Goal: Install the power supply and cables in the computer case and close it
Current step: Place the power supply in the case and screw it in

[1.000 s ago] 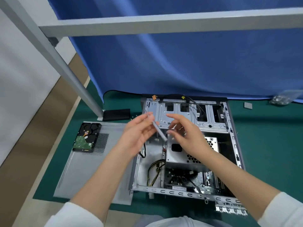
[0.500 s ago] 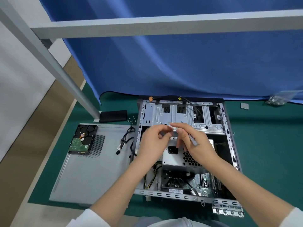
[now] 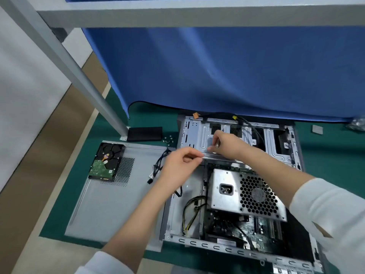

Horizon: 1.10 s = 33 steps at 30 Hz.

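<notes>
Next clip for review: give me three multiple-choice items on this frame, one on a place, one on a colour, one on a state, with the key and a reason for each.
1. Where does the hard drive lie?
A. on the grey side panel
B. inside the computer case
C. on the bare floor

2. What colour is the mat under the case?
A. red
B. green
C. white

3. What is the right hand doing?
A. hanging idle
B. resting flat on the mat
C. gripping a slim tool over the drive cage

Key: 1 A, the drive sits on the panel's far left corner, by its vent holes. 2 B, green shows around the case and the panel. 3 C, its fingers curl round the tool's shaft.
</notes>
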Each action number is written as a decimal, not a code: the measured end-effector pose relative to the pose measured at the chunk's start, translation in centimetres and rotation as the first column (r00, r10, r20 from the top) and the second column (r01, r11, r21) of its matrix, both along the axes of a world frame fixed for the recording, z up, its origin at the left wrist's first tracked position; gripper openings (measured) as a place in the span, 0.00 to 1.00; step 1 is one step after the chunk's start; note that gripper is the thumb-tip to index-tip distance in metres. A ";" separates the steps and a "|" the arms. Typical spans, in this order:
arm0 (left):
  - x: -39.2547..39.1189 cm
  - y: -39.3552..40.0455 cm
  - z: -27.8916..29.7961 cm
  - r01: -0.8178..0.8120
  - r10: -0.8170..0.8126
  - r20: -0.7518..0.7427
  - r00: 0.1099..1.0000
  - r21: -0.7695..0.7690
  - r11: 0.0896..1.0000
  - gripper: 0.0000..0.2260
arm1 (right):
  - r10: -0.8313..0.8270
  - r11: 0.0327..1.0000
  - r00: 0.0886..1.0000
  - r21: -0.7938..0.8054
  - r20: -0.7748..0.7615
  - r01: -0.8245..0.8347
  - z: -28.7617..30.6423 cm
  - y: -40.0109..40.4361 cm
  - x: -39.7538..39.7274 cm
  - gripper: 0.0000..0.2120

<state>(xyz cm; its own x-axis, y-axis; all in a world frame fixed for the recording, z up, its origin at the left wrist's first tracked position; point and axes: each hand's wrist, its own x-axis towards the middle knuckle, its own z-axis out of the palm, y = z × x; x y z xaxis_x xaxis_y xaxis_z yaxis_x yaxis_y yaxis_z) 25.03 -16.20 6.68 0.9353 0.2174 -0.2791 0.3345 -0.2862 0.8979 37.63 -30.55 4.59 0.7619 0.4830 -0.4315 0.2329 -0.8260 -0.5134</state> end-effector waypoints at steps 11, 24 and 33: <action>5.7 12.3 -10.5 -0.151 0.272 -0.313 0.910 0.360 0.921 0.06 | 0.069 0.956 0.992 -0.276 -0.110 -0.097 0.3 3.2 2.1 0.22; 10.9 10.9 -15.0 -0.112 0.278 -0.244 0.929 0.532 0.839 0.09 | -0.008 0.965 0.997 -0.261 -0.077 -0.012 -1.2 3.1 2.2 0.23; 11.0 12.3 -15.8 -0.053 0.223 -0.234 0.946 0.569 0.820 0.13 | -0.031 0.972 0.994 -0.234 -0.102 0.006 -1.4 3.0 2.2 0.22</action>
<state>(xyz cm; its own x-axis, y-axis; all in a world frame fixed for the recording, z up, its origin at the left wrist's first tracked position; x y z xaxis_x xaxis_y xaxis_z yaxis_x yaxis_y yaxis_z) 36.06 -3.85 -9.14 0.7846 0.5340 -0.3150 0.6180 -0.6328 0.4666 39.88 -27.50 3.24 0.7143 0.3458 -0.6084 0.1719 -0.9294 -0.3265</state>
